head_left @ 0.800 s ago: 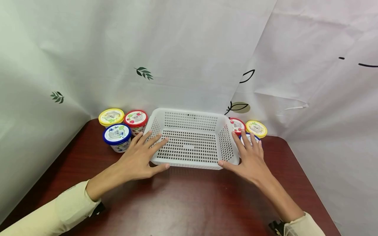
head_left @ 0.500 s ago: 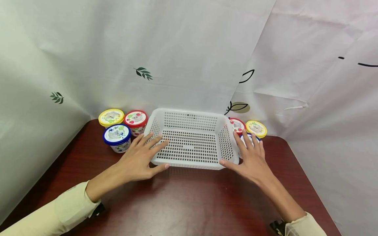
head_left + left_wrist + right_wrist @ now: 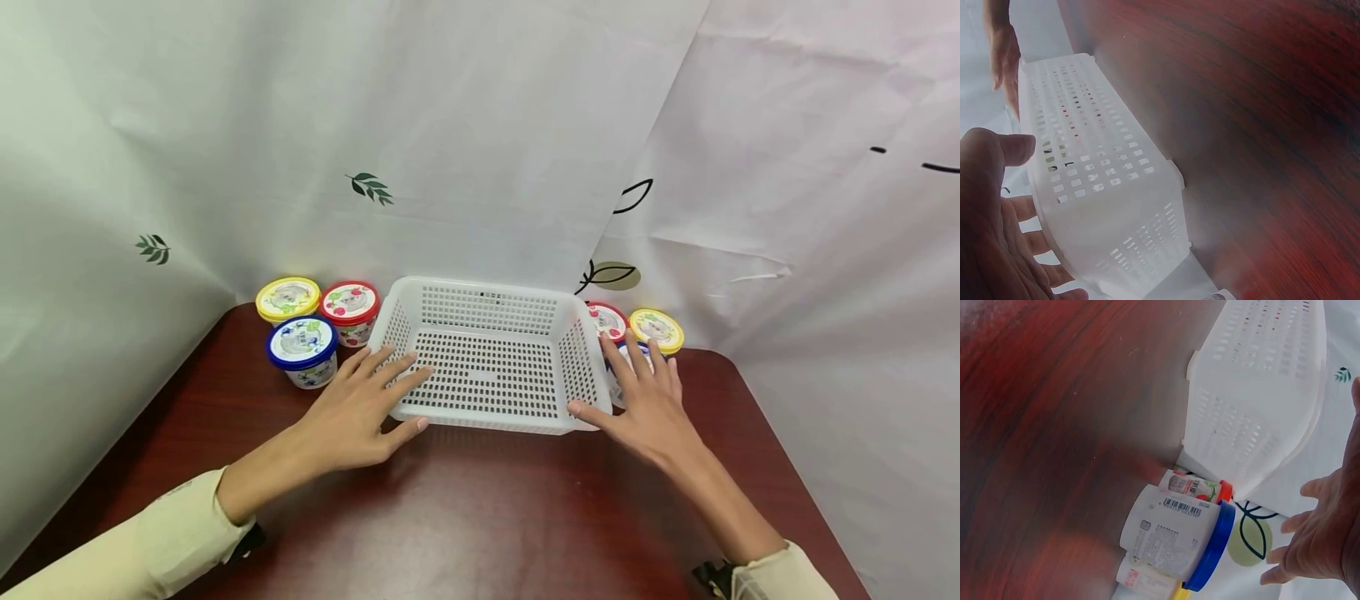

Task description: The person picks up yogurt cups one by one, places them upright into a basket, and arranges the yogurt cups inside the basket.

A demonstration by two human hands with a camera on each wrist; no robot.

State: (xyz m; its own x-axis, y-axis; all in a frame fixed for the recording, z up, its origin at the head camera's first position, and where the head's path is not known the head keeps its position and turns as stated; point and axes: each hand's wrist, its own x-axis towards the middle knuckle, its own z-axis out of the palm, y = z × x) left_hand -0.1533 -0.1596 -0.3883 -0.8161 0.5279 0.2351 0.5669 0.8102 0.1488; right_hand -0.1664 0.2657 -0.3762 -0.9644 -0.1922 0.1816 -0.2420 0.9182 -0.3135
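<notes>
Left hand (image 3: 356, 417) and right hand (image 3: 651, 410) are hanging splayed, empty, by the white basket (image 3: 480, 422) sitting mid-frame; one sloppy right-hand sweep could be tipping that blue-lidded tub (image 3: 1169, 534) nearby.

A glossy red-brown table (image 3: 487, 517) with dark wood grain and rounded far corners, and there, upright towards the back, sits the white perforated basket (image 3: 487, 422)! Just off its left end it's a tight trio, yellow-lidded tub (image 3: 288, 298) at the back, red-lidded tub (image 3: 349, 302) nearest the basket, blue-lidded tub (image 3: 303, 342) out in front. Over on the right, three more stand close together: a second red-lidded tub (image 3: 609, 320), a second yellow-lidded tub (image 3: 658, 328), and, nearer the front edge, a second blue-lidded tub (image 3: 1172, 531).
</notes>
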